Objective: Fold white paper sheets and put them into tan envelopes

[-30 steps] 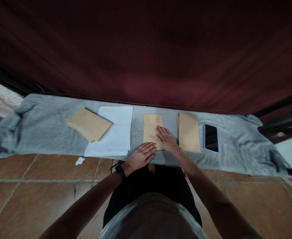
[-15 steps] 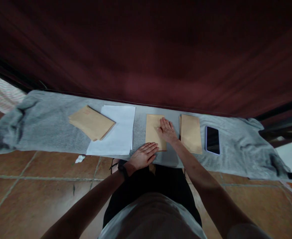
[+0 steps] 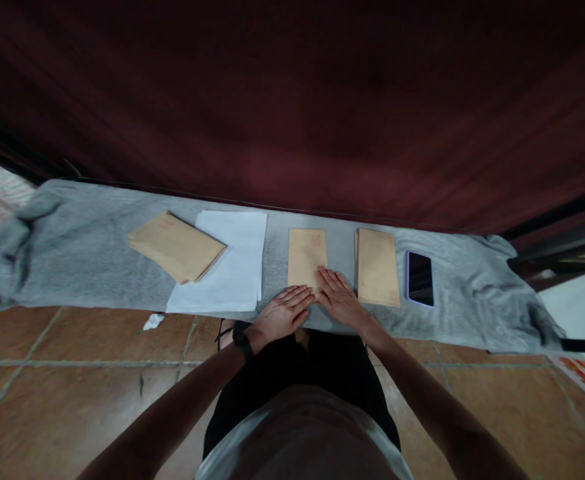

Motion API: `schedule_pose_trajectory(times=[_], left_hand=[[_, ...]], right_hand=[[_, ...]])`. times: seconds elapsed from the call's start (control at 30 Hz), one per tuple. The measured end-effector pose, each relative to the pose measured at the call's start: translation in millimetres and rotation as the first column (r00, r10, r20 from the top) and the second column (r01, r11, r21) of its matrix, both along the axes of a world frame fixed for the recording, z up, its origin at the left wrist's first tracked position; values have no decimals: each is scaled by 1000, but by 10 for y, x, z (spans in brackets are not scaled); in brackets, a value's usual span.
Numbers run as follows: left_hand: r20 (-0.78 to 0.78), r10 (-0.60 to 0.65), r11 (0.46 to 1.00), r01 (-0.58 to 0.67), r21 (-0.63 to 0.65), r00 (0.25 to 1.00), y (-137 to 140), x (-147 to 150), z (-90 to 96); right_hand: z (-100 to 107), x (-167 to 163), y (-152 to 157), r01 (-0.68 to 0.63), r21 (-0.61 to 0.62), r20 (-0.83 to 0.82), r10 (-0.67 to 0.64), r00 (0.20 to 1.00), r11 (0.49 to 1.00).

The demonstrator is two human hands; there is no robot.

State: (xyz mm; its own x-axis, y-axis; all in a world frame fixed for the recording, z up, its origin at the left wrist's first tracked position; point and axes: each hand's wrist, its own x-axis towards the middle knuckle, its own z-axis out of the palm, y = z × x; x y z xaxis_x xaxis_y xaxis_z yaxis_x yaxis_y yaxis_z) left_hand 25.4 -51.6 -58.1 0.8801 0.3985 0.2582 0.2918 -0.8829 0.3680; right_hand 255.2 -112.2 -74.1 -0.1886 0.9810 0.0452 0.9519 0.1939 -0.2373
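Note:
A brown paper envelope (image 3: 306, 255) lies flat in front of me, with small red print near its upper right corner. My left hand (image 3: 283, 311) rests on its lower left corner, fingers stretched out. Across the lower right part of the envelope lies my right hand (image 3: 340, 298), also flat with fingers extended. The two hands' fingertips nearly meet at the envelope's bottom edge, which they partly cover. To the right is a small stack of brown envelopes (image 3: 378, 268). Another stack of brown envelopes (image 3: 177, 248) sits slantwise on the left.
White paper sheets (image 3: 245, 267) lie partly under the left stack. A phone (image 3: 420, 279) with a pale purple case rests at the right. Grey cloth (image 3: 92, 267) covers the narrow bench, backed by a dark red panel (image 3: 292, 133). A white scrap (image 3: 153, 321) lies on the tiled floor.
My right hand has slid down the envelope toward its bottom edge, uncovering the red print at the top. My left hand has stayed at the lower left corner. The view has shifted slightly.

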Motion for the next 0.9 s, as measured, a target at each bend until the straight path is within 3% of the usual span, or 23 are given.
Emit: schedule_pose_trajectory(times=[0.1,0.27,0.57,0.9], left_hand=[[-11,-2,1000,2,-3,1000,0,1,4],[-34,0,1000,0,-5,999,2,3,-4],[-13,-4,1000,4,2,1000,7,-6,-19],[16,-23,1000,23,-16,1000,20,-5,-24]], right_hand=[[57,59,65,-69,-45,-4,69,998,997],[75,168,545,-140,-93,-3,141,990,986],[-3,230,1301,-116,27,62,114,992,993],[30,183,1523,-126,28,-6,126,992,992]])
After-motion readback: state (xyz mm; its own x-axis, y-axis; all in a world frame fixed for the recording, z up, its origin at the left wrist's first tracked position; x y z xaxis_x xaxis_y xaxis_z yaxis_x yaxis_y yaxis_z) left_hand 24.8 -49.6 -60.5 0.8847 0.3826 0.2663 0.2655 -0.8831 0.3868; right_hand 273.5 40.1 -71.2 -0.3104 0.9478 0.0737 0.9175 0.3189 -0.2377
